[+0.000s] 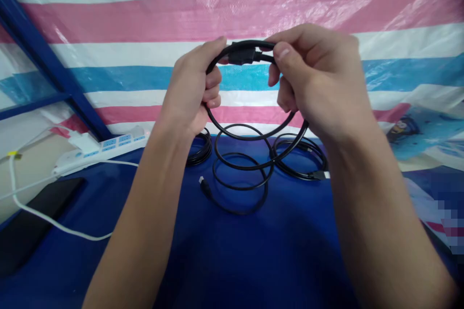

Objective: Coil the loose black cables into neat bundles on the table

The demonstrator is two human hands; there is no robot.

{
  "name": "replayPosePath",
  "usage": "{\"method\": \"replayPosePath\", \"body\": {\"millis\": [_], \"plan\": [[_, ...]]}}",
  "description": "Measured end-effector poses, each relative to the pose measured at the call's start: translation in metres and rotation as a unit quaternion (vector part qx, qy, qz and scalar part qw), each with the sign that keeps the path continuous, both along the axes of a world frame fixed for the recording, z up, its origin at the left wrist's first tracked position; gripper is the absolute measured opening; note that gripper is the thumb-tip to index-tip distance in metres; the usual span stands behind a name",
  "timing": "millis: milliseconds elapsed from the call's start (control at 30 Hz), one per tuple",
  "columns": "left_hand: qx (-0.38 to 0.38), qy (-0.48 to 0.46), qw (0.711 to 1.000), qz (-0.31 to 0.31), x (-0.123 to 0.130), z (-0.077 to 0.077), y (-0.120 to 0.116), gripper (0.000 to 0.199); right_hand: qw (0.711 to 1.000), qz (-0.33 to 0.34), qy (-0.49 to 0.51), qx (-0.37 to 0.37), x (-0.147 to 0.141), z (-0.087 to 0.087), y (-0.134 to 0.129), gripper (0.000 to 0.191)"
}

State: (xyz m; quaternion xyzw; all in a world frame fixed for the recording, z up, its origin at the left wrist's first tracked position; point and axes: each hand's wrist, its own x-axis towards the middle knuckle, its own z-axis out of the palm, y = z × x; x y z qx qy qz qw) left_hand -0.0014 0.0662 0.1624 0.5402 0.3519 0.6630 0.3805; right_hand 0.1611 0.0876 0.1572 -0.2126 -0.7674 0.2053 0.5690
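Raised above the blue table, a black cable (250,168) is gripped by both hands and bent into a loop. My left hand (199,72) is closed around the loop's left side, near a thick black connector (242,54). Thumb and fingers of my right hand (315,67) pinch the cable to the right of that connector. Below, the cable trails in loose coils onto the table, ending in a plug with a pale metal tip (205,186). Part of the cable is hidden behind my fingers.
Two other black cable coils lie behind, one left (200,149) and one right (300,154) with a plug. A white power strip (105,149), white cords and a dark flat object (39,222) occupy the left. A blue bag (427,128) is at right, before a striped sheet (239,14).
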Motion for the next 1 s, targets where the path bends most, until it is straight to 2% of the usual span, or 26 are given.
{"method": "replayPosePath", "body": {"millis": [67, 167, 300, 400, 467, 533, 600, 667, 767, 800, 867, 933, 1000], "plan": [[0.002, 0.049, 0.999, -0.007, -0.002, 0.001, -0.004, 0.028, 1.000, -0.002, -0.003, 0.003, 0.005, 0.000, 0.001, 0.013], [0.006, 0.152, 0.988, -0.027, -0.004, -0.002, -0.008, 0.031, 0.998, 0.013, -0.063, -0.019, 0.011, 0.003, -0.003, 0.013], [-0.035, 0.285, 0.951, -0.115, -0.003, -0.005, -0.012, 0.044, 0.984, 0.039, -0.172, -0.037, 0.008, 0.006, -0.016, 0.011], [-0.059, 0.324, 0.934, -0.135, 0.000, -0.002, -0.018, 0.051, 0.984, 0.053, -0.163, -0.053, 0.002, 0.005, -0.021, 0.023], [-0.042, 0.327, 0.938, -0.110, 0.001, 0.002, -0.023, 0.050, 0.987, 0.069, -0.137, -0.050, 0.000, 0.004, -0.021, 0.017], [0.003, 0.305, 0.951, -0.048, 0.003, 0.004, -0.025, 0.047, 0.991, 0.060, -0.109, -0.043, -0.002, 0.003, -0.019, 0.002], [0.067, 0.245, 0.966, 0.044, 0.007, 0.004, -0.024, 0.041, 0.996, 0.030, -0.073, -0.042, -0.002, 0.003, -0.016, 0.017], [0.131, 0.150, 0.971, 0.132, 0.011, 0.002, -0.021, 0.036, 0.997, 0.034, -0.019, -0.070, -0.004, 0.003, -0.012, 0.024], [0.181, 0.046, 0.968, 0.170, 0.013, -0.001, -0.017, 0.032, 0.985, 0.082, 0.090, -0.119, -0.007, 0.003, -0.008, 0.028], [0.176, 0.044, 0.971, 0.155, 0.012, -0.001, -0.016, 0.031, 0.982, 0.084, 0.116, -0.124, -0.006, 0.003, -0.007, 0.028], [0.121, 0.101, 0.984, 0.079, 0.005, 0.001, -0.018, 0.032, 0.984, 0.070, 0.113, -0.122, -0.004, 0.003, -0.006, 0.028], [0.044, 0.189, 0.981, -0.026, -0.003, 0.004, -0.021, 0.034, 0.989, 0.073, 0.027, -0.124, 0.001, 0.003, -0.007, 0.029], [-0.019, 0.233, 0.966, -0.110, -0.008, 0.006, -0.024, 0.033, 0.983, 0.098, -0.091, -0.124, 0.006, 0.003, -0.009, 0.031]]}}
